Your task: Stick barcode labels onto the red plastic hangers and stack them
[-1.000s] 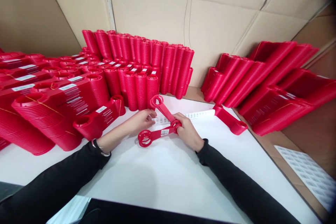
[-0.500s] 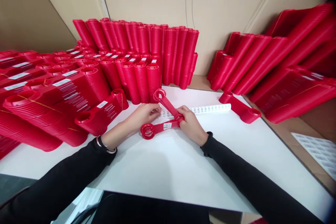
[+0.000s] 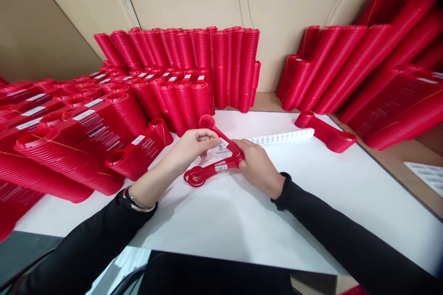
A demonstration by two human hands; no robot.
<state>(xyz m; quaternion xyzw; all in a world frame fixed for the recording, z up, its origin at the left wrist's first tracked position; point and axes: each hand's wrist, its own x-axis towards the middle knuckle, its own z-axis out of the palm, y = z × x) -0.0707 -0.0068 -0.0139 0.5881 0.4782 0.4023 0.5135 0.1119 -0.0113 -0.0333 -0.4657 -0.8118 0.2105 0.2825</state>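
Several flat red plastic pieces with ringed ends are fanned out in a V above the white tabletop (image 3: pixel 214 221). My right hand (image 3: pixel 259 163) is closed around the point where they meet. One red piece (image 3: pixel 207 173) reaches to the lower left and bears a white barcode label (image 3: pixel 221 167). Another red piece (image 3: pixel 206 122) points to the upper left. My left hand (image 3: pixel 195 147) pinches a small white label (image 3: pixel 223 144) at its fingertips, over that upper piece. A strip of printed white labels (image 3: pixel 282 137) lies behind my right hand.
Tall stacks of red pieces (image 3: pixel 183 97) stand at the back and left, some banded. More stacks (image 3: pixel 341 69) lean at the right. A short red stack (image 3: pixel 325 132) lies beyond the strip. Label sheets (image 3: pixel 427 175) rest at the far right.
My left hand has moved from the label strip to over the upper red piece, with a small label now at its fingertips. The view has shifted slightly.
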